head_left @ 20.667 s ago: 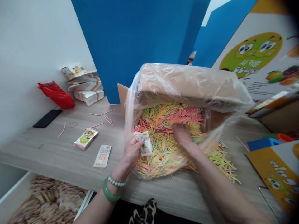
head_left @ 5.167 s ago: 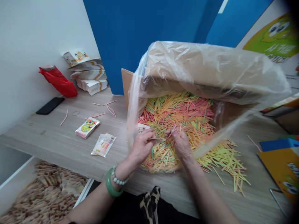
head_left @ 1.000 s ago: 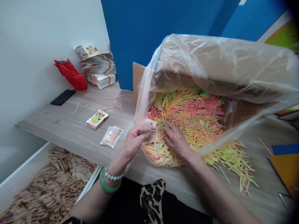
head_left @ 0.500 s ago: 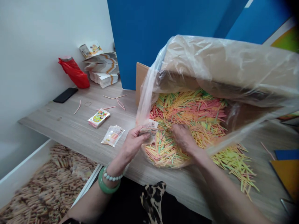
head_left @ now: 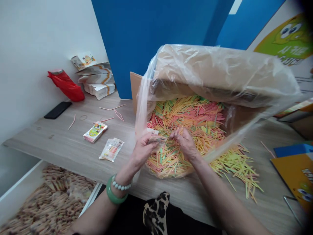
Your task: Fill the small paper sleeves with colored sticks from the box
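Okay, my tally: two hands, left hand (head_left: 141, 150) and right hand (head_left: 187, 145). One cardboard box (head_left: 135, 89), one clear liner (head_left: 220, 67), one red bundle (head_left: 67, 86), one phone-like slab (head_left: 58, 110). Two bracelets, a green bangle (head_left: 112, 194) and a beaded one (head_left: 122, 187). Four loose straws (head_left: 71, 122) left of the box (I think). Boxed straws (head_left: 195, 119)? Way too many. Held packets (head_left: 157, 140)? Can't tell.

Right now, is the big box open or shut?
Open. No lid covers the box, and you can see the sticks inside.
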Demonstrator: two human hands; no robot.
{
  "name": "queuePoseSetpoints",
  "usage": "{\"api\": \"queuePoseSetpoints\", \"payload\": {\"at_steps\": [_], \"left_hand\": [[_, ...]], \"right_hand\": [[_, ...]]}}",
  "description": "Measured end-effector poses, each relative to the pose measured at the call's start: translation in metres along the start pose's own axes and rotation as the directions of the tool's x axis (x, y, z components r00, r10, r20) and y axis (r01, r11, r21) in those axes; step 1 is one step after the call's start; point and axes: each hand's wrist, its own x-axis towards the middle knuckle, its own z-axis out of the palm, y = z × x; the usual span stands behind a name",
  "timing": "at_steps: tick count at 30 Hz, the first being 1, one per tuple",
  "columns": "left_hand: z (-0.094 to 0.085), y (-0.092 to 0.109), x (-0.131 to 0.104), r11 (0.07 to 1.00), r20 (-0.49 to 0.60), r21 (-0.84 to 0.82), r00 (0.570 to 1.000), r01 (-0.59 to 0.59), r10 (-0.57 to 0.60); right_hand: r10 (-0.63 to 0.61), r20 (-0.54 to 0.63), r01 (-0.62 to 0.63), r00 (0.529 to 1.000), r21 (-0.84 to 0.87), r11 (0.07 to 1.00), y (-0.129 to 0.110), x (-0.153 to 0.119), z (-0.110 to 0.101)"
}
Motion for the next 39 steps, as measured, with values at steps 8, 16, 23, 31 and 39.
{"api": "queuePoseSetpoints", "payload": {"at_steps": [8, 16, 23, 31, 39], "left_hand": [[0.034, -0.021, 0.033, 0.954, 0.336, 0.18, 0.927, -0.239, 0.169], [0.006, -0.022, 0.03, 0.991, -0.059, -0.134, 0.998, -0.026, 0.018], [0.012, -0.033, 0.022, 0.969, -0.053, -0.215, 0.989, 0.124, -0.138], [0.001, -0.023, 0.017, 0.993, -0.107, -0.084, 0.99, 0.084, -0.093], [0.005, -0.034, 0.024, 0.995, -0.038, 0.099, 0.999, 0.009, -0.005]], "right_hand": [[0.052, 0.054, -0.052, 0.997, -0.002, 0.999, 0.024, -0.005, 0.026], [0.071, 0.028, -0.068, 0.997, -0.092, 0.993, 0.02, -0.004, 0.014], [-0.027, 0.184, 0.081, 0.983, -0.298, 0.951, 0.02, -0.012, 0.016], [-0.096, 0.1, 0.125, 0.99, -0.34, 0.932, 0.009, -0.007, 0.012], [0.168, -0.115, -0.126, 0.979, 0.311, 0.942, -0.007, 0.011, -0.007]]}}
